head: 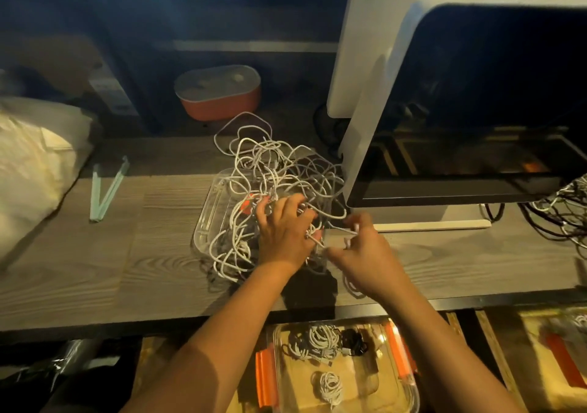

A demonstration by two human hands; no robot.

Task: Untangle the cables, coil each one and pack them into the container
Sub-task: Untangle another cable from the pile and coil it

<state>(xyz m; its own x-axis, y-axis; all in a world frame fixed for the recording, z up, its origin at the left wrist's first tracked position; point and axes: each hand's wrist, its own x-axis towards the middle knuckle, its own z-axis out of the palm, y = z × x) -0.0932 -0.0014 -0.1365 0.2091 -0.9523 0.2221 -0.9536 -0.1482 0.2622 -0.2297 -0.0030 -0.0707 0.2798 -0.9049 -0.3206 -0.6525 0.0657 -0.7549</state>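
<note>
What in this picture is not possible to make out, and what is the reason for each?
Head view only.
Tangle of cables: count unclear, loops overlap.
Left hand: grip unclear, fingers buried in loops; it also hides the clear container's right side.
Right hand pinches a white strand; connector too small.
Second tangle: cut off by right edge.

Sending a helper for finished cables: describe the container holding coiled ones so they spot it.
Look below the grey desk, between the forearms. A clear container with orange side clips sits there; unlike the clear tray of tangled cables on the desk, its white cables are coiled.
</note>
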